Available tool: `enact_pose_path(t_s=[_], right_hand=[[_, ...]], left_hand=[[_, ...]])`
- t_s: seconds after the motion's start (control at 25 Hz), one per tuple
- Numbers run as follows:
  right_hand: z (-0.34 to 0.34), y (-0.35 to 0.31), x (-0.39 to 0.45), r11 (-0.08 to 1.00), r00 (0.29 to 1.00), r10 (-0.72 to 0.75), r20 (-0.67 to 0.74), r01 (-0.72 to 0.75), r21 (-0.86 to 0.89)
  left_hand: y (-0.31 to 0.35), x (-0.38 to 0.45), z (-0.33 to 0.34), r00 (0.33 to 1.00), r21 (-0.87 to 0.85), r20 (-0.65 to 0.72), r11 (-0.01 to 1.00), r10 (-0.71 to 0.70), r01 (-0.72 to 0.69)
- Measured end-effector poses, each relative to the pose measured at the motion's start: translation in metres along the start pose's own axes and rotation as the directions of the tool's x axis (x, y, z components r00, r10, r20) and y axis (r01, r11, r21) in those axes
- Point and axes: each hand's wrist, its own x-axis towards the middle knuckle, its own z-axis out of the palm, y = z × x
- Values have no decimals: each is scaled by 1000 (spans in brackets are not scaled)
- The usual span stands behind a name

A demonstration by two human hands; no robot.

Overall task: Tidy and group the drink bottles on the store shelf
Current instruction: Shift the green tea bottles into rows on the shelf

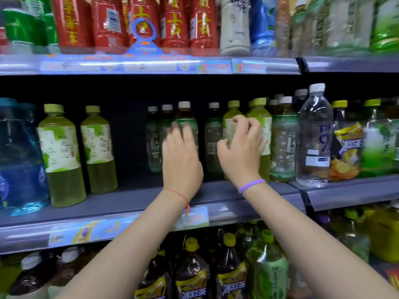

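On the middle shelf (129,203), my left hand (181,158) reaches in with straight, blurred fingers against a dark tea bottle with a white cap (185,119). My right hand (241,147) has its fingers and thumb curled round a green tea bottle with a yellow-green cap (233,111). A second green tea bottle of the same kind (262,113) stands just right of it. Two more green tea bottles (60,152) (98,147) stand apart at the left. Dark white-capped tea bottles (153,137) (212,137) fill the rear middle.
A large blue water bottle (19,160) stands at the far left. A clear water bottle (314,134) and yellow-labelled iced tea (345,145) are to the right. Red herbal tea bottles (172,22) line the upper shelf. Big bottles (192,275) fill the lower shelf.
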Motion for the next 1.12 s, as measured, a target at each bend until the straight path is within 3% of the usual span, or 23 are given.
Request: enact_pose_path(t_s=[0.04, 0.12, 0.24, 0.4, 0.56, 0.68, 0.8, 0.84, 0.88, 1.0, 1.04, 1.12], right_hand=[[-7, 12, 4, 998, 999, -4, -54, 0, -61], [-20, 34, 11, 985, 998, 14, -60, -24, -168], [-31, 56, 20, 962, 999, 35, 21, -28, -272], [-39, 72, 23, 942, 996, 6, 90, 25, -336], [-41, 78, 20, 980, 984, 36, 176, 0, -200], [-41, 84, 21, 994, 959, 108, 261, -102, -36], [-42, 89, 20, 994, 949, 108, 296, -107, -19], [-43, 90, 19, 994, 943, 107, 316, -104, -26], [-44, 92, 17, 994, 933, 108, 342, -107, -21], [-46, 98, 15, 992, 911, 110, 398, -128, 18], [-48, 100, 16, 992, 909, 107, 403, -126, 19], [-51, 102, 17, 992, 907, 105, 408, -123, 19]], left_hand=[[13, 0, 3, 983, -25, -122, 990, 137, -141], [39, 4, 8, 964, -147, -152, 959, 219, -241], [70, 14, 6, 995, -389, 89, 921, 53, -15], [84, 24, 16, 932, -400, 346, 881, -108, 251], [93, 22, 26, 800, -576, 570, 602, -189, 553], [94, 23, 23, 812, -576, 516, 591, -272, 564], [89, 26, 29, 825, -501, 470, 675, -314, 542], [88, 27, 33, 818, -508, 480, 660, -317, 554], [87, 29, 37, 811, -556, 495, 604, -312, 571], [87, 30, 41, 746, -704, 639, 249, -186, 665], [86, 30, 43, 744, -715, 650, 209, -151, 667], [84, 30, 43, 778, -726, 613, 290, -140, 624]])
